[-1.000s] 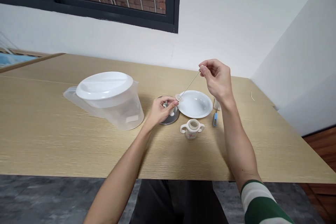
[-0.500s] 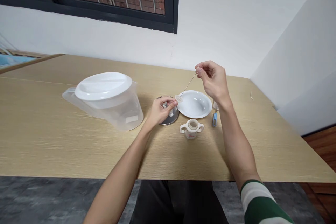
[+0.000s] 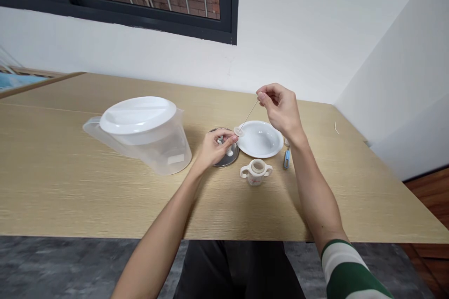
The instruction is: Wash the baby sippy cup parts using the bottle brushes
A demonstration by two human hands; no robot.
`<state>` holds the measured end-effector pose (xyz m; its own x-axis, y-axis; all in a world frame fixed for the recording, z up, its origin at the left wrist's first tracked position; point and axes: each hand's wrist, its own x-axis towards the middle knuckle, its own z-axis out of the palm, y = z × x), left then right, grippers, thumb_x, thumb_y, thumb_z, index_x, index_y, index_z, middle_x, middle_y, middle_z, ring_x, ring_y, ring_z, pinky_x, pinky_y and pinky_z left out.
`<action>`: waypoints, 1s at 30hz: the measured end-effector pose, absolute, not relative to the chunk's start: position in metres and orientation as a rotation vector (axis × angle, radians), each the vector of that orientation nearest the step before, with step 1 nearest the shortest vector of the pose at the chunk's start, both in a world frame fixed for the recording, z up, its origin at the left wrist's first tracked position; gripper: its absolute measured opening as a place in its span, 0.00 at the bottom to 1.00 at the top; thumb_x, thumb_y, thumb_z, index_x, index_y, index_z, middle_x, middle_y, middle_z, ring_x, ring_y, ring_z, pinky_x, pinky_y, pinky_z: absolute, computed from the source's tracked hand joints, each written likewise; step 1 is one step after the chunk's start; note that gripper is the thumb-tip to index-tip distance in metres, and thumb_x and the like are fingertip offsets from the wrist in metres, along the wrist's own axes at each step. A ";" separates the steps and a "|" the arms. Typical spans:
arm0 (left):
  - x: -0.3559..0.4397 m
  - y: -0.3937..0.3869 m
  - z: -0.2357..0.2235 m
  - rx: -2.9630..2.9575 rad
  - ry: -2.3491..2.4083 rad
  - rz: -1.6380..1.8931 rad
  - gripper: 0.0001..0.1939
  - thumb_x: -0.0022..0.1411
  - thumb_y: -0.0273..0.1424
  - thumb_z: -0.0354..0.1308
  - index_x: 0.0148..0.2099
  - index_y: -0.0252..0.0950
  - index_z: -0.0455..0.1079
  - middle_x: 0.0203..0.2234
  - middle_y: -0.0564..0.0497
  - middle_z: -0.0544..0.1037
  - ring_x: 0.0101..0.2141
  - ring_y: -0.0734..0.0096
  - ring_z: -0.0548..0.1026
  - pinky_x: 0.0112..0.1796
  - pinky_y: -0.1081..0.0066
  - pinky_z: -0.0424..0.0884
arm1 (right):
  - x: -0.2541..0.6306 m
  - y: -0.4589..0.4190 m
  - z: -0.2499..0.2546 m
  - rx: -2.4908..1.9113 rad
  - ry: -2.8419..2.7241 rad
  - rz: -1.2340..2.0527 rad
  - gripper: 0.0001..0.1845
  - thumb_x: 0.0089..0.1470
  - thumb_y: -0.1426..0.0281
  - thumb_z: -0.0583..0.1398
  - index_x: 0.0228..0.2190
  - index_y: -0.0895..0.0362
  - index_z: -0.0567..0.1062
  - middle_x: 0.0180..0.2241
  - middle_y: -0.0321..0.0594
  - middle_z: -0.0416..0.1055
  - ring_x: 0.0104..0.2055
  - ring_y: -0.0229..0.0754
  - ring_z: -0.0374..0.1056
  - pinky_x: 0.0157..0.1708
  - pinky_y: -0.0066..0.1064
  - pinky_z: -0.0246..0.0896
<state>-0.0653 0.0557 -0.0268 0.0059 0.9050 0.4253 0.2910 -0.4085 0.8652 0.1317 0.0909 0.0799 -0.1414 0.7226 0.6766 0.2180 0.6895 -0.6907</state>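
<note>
Pinched in my left hand (image 3: 219, 145) is a small round translucent disc (image 3: 239, 130), held above the left rim of the white bowl (image 3: 260, 139). My right hand (image 3: 278, 105), raised above the bowl's far right side, grips the upper end of a thin straight stick (image 3: 250, 113). The stick slants down to the left, its lower end at the disc. Under my left hand lies a metal pot lid (image 3: 228, 160) with a white knob, partly covered. A small cream pot (image 3: 256, 174) with two handles and an uncovered mouth stands just in front of the bowl.
A clear plastic pitcher (image 3: 166, 149) with a white lid stands on the left of the wooden table (image 3: 105, 196). A blue-handled tool (image 3: 286, 159) lies by my right forearm, partly hidden. Farther right is a thin bent white strip (image 3: 336, 128). A wall borders the table's back.
My right hand has moved slightly left and down with the stick, which leans a little less. My left hand and the disc stay in place.
</note>
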 end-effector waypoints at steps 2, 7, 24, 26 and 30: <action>-0.065 0.056 -0.027 1.730 1.235 1.424 0.18 0.54 0.45 0.66 0.36 0.35 0.80 0.29 0.48 0.80 0.29 0.69 0.70 0.33 0.70 0.66 | 0.132 0.091 0.080 -0.768 -1.696 0.522 0.16 0.57 0.54 0.61 0.32 0.56 0.73 0.31 0.37 0.72 0.32 0.35 0.66 0.36 0.31 0.64; -0.066 0.056 -0.027 1.731 1.247 1.421 0.17 0.55 0.45 0.66 0.36 0.35 0.80 0.28 0.48 0.80 0.28 0.70 0.70 0.33 0.70 0.65 | 0.131 0.091 0.079 -0.773 -1.700 0.526 0.16 0.57 0.55 0.61 0.32 0.56 0.73 0.32 0.37 0.72 0.33 0.36 0.67 0.37 0.31 0.65; -0.069 0.059 -0.029 1.584 1.123 1.423 0.21 0.51 0.48 0.68 0.36 0.34 0.81 0.28 0.45 0.81 0.28 0.68 0.73 0.29 0.70 0.66 | 0.128 0.091 0.078 -0.780 -1.704 0.530 0.12 0.57 0.60 0.60 0.32 0.56 0.73 0.31 0.37 0.72 0.32 0.36 0.67 0.37 0.32 0.64; -0.070 0.058 -0.029 1.571 1.116 1.411 0.21 0.51 0.48 0.68 0.36 0.34 0.81 0.27 0.45 0.81 0.27 0.68 0.73 0.29 0.70 0.66 | 0.127 0.091 0.077 -0.786 -1.709 0.530 0.11 0.57 0.60 0.60 0.32 0.56 0.73 0.31 0.36 0.72 0.32 0.36 0.67 0.36 0.32 0.64; -0.069 0.058 -0.029 1.571 1.107 1.403 0.21 0.51 0.48 0.69 0.36 0.34 0.81 0.27 0.45 0.81 0.27 0.68 0.74 0.28 0.71 0.66 | 0.124 0.090 0.077 -0.790 -1.721 0.538 0.10 0.57 0.61 0.59 0.32 0.56 0.73 0.31 0.37 0.72 0.32 0.36 0.67 0.36 0.32 0.65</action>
